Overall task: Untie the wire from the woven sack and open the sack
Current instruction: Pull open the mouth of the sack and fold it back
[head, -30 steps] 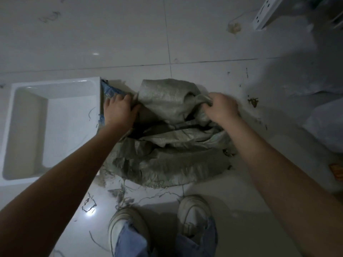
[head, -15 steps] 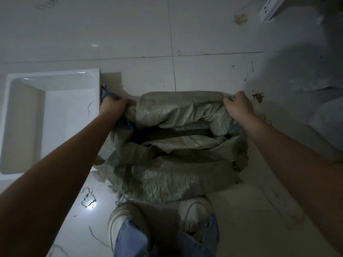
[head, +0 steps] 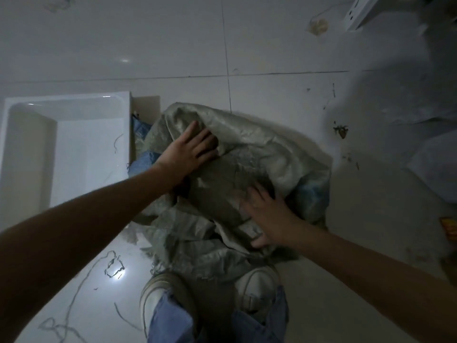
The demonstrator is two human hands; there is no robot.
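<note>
The left hand [head: 190,151] lies flat with fingers spread on the far-left part of the woven sack [head: 247,169], pressing and gripping nothing. The right hand [head: 268,214] is likewise released, fingers splayed and slightly blurred on the near-right folds. Under them the sack sits crumpled on the tiled floor [head: 296,45], just beyond the person's shoes [head: 257,283], with blue material [head: 311,196] showing at its right and left edges. A white tray [head: 66,105] stands just left of it. No wire is visible around the sack. The fabric looks light, limp and a little slick, creasing easily; the best hold is probably a pinch on the loose rim of the mouth, one hand on each side.
</note>
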